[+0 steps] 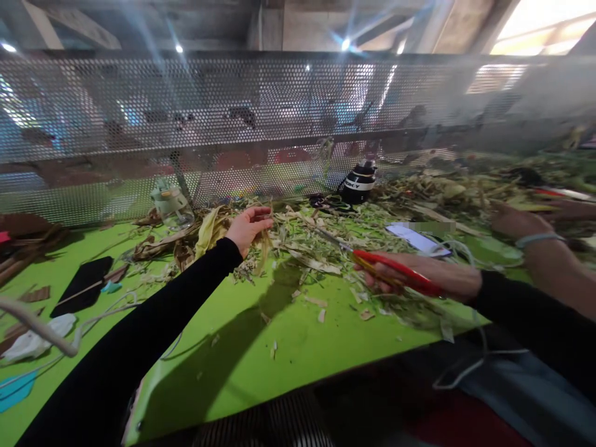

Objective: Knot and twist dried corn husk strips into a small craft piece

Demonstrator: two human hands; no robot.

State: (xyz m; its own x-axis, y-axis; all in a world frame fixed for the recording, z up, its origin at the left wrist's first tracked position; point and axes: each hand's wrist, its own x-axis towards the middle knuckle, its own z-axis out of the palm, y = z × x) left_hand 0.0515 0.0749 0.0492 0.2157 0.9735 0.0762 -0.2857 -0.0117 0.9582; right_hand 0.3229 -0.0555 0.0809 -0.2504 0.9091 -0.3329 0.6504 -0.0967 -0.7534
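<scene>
In the middle of the view, my left hand (249,230) has its fingers curled together, with a thin pale yellow-green strip of dried husk (264,249) hanging beneath them. My right hand (419,273) grips red-handled scissors (395,267), their blades pointing left over the scraps. A wider yellowish husk (210,231) lies just left of my left hand. Cut husk scraps (321,248) cover the green table (242,366) between and beyond both hands.
A perforated metal screen (209,118) runs along the back. Before it stand a pale-lidded bottle (172,205) and a black bottle (358,183). A black phone (79,288) and cables lie left; a lit phone (414,238) lies right. A co-worker's hand (519,220) reaches in from the right.
</scene>
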